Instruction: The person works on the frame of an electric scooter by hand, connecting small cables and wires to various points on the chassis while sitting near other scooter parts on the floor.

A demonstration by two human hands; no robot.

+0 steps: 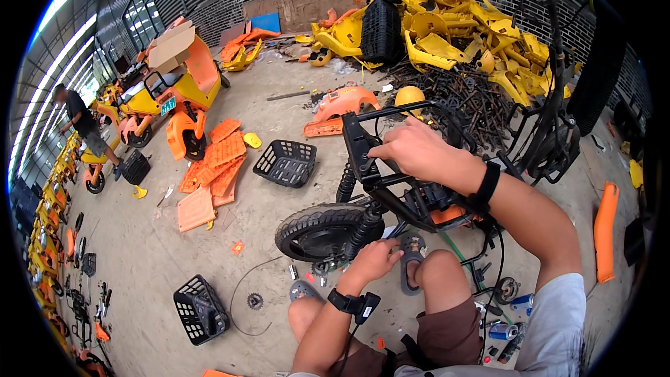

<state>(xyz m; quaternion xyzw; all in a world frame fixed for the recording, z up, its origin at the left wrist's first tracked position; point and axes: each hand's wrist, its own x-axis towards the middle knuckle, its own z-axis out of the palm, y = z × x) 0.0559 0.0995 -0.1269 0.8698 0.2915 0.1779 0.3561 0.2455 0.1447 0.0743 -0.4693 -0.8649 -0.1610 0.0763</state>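
A stripped black scooter frame (359, 153) stands before me with a black tyre (293, 234) and coil shock absorbers (366, 230). My right hand (412, 150) is at the frame's upper bar, index finger against its bolted end and other fingers curled; what they hold, if anything, is hidden. My left hand (373, 262) is lower, just below a shock absorber, fingers loosely bent with thumb apart and nothing visible between them. A small sprocket (255, 300) and a thin cable lie on the concrete floor (251, 223) to the left.
Black baskets (285, 163) (201, 309), orange panels (209, 167) and yellow scrap parts (447, 21) surround me. Yellow-orange scooters (188, 91) stand left, near another person (77, 115). Cans (502, 331) lie by my right side, an orange panel (604, 230) farther right.
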